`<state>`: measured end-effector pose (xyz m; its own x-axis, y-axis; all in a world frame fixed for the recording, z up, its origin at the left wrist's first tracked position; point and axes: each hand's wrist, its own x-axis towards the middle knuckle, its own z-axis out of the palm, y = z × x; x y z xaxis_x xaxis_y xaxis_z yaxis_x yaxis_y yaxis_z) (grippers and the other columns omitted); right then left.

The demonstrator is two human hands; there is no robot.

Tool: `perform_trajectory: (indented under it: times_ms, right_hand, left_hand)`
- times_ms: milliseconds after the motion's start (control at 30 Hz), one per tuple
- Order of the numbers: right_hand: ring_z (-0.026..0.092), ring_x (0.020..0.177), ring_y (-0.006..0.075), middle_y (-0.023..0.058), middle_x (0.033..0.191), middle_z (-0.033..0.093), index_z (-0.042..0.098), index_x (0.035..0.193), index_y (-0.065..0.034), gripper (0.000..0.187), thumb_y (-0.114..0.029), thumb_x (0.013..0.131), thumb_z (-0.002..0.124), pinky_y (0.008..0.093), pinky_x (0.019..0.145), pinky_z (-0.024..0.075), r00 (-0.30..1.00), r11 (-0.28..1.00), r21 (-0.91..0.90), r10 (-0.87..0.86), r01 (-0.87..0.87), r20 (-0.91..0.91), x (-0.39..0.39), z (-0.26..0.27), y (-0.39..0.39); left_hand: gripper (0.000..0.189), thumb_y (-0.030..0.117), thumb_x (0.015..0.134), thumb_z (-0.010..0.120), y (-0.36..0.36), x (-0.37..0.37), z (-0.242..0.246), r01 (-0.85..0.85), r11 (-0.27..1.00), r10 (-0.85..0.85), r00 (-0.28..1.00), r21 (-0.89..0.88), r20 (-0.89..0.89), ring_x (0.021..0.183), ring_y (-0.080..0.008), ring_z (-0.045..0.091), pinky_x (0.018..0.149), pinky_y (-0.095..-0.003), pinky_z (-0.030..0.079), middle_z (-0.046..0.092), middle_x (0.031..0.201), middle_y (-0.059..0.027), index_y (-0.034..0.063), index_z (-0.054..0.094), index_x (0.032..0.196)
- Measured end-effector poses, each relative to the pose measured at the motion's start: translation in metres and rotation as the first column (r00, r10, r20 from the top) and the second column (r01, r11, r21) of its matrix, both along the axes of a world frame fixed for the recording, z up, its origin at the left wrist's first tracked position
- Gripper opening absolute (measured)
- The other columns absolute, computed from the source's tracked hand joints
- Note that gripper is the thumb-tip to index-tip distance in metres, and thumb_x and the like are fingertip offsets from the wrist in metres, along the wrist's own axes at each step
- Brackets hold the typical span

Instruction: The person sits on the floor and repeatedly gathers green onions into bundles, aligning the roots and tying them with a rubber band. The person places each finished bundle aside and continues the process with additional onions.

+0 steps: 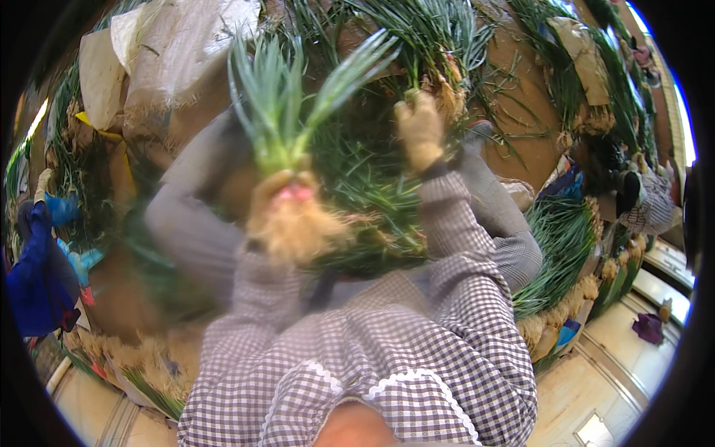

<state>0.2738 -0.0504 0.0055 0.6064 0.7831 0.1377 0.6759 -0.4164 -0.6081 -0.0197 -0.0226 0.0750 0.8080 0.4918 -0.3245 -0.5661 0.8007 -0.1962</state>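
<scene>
A bunch of green onions [285, 128] is in my gloved left hand [268, 193], close to the camera and blurred by motion. Its leaves fan away from me, and its pale, shaggy roots [296, 226] face my chest. Pink shows among the bulb ends. My right hand [422, 131], in a tan glove, reaches forward with fingers curled at the stems of a green onion pile [435, 33]; whether it grips any is unclear. Between my legs lie loose green onions and leaves [368, 173].
Pale sheets [184, 50] lie at the far left. Rows of rooted green onions [558, 251] line the right side, with more bundles [586, 67] beyond. A person in blue [42, 274] is at the left, another in a checked garment [648, 201] at the right. Leaf scraps litter the brown ground [519, 95].
</scene>
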Motion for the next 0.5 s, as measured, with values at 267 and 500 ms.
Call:
perform_trajectory:
  times_ms: [267, 500]
  right_hand:
    - [0.062, 0.074, 0.0185, 0.0094, 0.087, 0.062, 0.061, 0.096, 0.0000, 0.012, -0.009, 0.092, 0.055, 0.0309, 0.068, 0.0559, 0.317, 0.996, -0.089, -0.084, -0.002, -0.945, 0.073, 0.000, 0.001]
    - [0.058, 0.063, 0.0097, 0.0063, 0.083, 0.063, 0.060, 0.096, -0.0016, 0.023, -0.022, 0.086, 0.064, 0.0233, 0.058, 0.0513, 0.126, 0.907, 0.156, 0.221, -0.392, -0.967, -0.038, 0.073, -0.036]
  left_hand:
    - [0.070, -0.003, 0.080, 0.059, 0.038, -0.011, 0.054, -0.312, 0.875, 0.276, 0.950, 0.371, 0.148, 0.084, -0.0155, 0.056, 0.084, -0.0327, 0.050, 0.052, 0.094, -0.0058, -0.0015, 0.021, 0.139]
    - [0.046, -0.001, 0.078, 0.061, 0.026, 0.028, 0.010, 0.416, 0.811, -0.120, 0.807, 0.411, -0.578, 0.081, -0.0247, 0.067, 0.072, -0.0361, 0.060, 0.063, 0.104, -0.0165, -0.0038, 0.047, 0.122]
